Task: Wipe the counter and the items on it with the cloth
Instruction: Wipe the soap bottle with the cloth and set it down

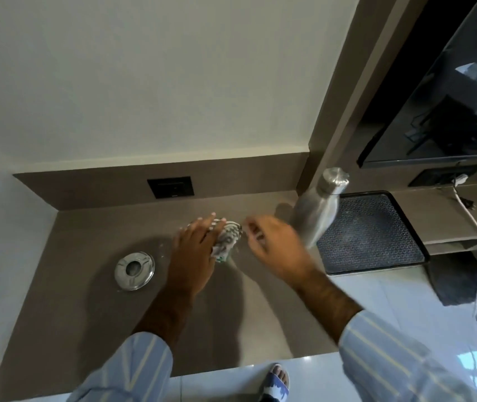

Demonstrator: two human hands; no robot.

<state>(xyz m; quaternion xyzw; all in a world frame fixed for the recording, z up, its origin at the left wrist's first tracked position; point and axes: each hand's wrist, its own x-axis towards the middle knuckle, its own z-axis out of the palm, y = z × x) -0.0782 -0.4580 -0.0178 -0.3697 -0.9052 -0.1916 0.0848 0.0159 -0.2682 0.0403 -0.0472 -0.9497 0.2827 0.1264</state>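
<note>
I face a pale wall (150,76). Below it runs a brown upstand (92,187) with a dark socket plate (170,187). Right of the plate hangs a black TV screen (446,105); beneath that lies glossy floor tile (376,288), catching light.

counter (66,300) brown | cloth (227,240) white-grey patterned | bottle (317,210) silver | tray (370,233) black mesh | sleeves (391,355) blue striped

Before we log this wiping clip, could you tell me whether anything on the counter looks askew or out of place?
Yes: the steel bottle leans sharply left instead of standing upright, beside the black tray, and the right hand does not appear to hold it. Small white specks lie near the round metal dish. The left hand presses the cloth.
</note>
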